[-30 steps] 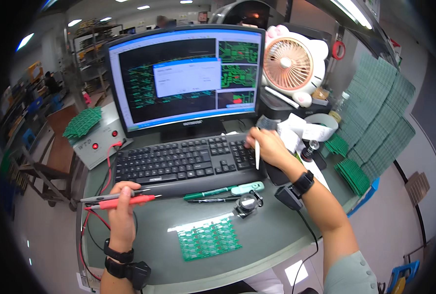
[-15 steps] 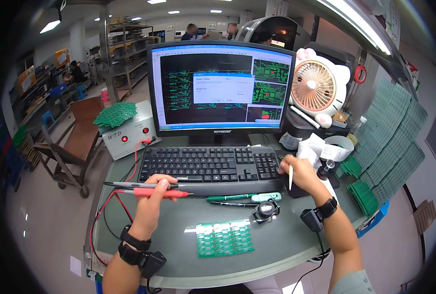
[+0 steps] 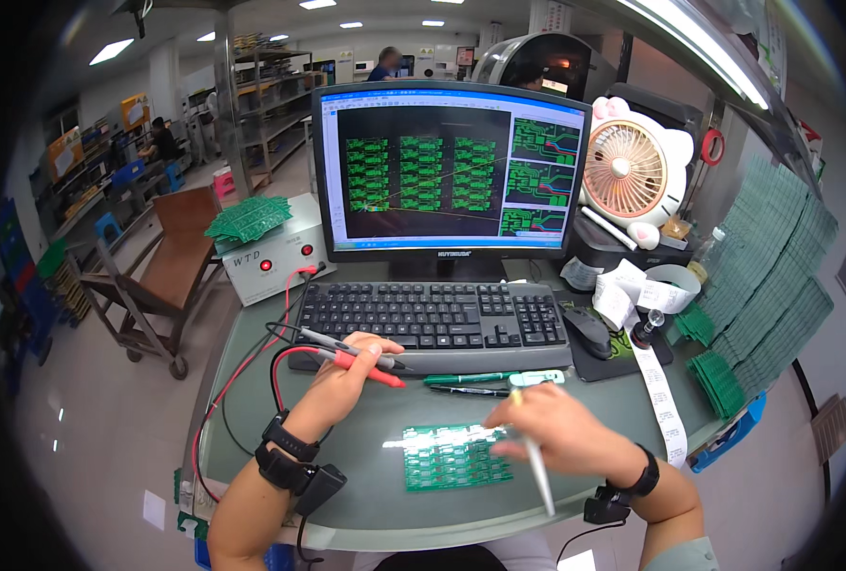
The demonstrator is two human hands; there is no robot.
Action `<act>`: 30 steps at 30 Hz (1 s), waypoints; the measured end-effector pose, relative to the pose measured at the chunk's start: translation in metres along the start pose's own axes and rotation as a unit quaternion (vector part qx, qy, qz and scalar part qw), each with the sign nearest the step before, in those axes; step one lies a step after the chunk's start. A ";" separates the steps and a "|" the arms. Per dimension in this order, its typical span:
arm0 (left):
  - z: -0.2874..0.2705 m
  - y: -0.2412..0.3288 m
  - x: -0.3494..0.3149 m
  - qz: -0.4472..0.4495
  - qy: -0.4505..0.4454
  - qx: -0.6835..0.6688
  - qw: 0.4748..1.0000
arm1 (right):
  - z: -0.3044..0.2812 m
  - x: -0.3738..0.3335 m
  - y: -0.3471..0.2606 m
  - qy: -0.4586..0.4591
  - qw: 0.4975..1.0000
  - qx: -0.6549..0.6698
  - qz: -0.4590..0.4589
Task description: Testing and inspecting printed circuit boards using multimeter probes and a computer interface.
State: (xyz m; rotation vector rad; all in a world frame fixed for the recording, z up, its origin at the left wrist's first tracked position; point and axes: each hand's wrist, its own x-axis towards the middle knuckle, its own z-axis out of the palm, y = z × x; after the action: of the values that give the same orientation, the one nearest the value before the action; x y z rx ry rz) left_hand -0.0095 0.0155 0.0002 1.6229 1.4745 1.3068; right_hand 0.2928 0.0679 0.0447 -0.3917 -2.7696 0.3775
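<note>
My left hand [image 3: 345, 385], in front of the keyboard, is closed around two test probes. One is a red test probe [image 3: 386, 378], the other a grey test probe [image 3: 324, 339]; both tips point right. A green circuit board panel [image 3: 442, 468] lies flat on the table before me. My right hand [image 3: 570, 428] hovers at the panel's right edge, somewhat blurred. Its fingers are closed on a slim white pen-like stick [image 3: 539, 474] that slants down toward me. A green pen [image 3: 466, 379] and a black pen [image 3: 471, 390] lie between keyboard and panel.
Behind the keyboard [image 3: 423, 314] stands a monitor [image 3: 452, 255] showing board layouts. To the left is a white box [image 3: 269, 276] with boards on top, its leads trailing to the probes. A mouse [image 3: 587, 330], paper strip [image 3: 659, 404], fan [image 3: 670, 181] and stacked green boards [image 3: 716, 383] occupy the right.
My right hand has come from the keyboard's number pad to the panel with the white stick. My left hand shifted slightly, tilting the probes. The screen's dialog box is gone.
</note>
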 end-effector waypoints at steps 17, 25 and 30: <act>-0.002 -0.014 -0.003 -0.033 -0.032 0.045 0.998 | 0.074 0.039 -0.029 -0.036 0.993 -0.084 -0.075; -0.012 -0.025 -0.001 0.038 0.066 -0.089 0.993 | 0.048 0.031 -0.016 -0.049 0.995 -0.079 -0.019; -0.018 -0.016 0.003 0.012 0.093 -0.105 0.990 | 0.046 0.016 -0.013 -0.106 0.990 -0.087 0.030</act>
State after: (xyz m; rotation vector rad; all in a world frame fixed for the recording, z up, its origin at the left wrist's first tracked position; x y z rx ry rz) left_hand -0.0320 0.0182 -0.0071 1.4183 1.3739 1.6056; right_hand 0.2593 0.0514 0.0112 -0.5060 -3.0152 0.2016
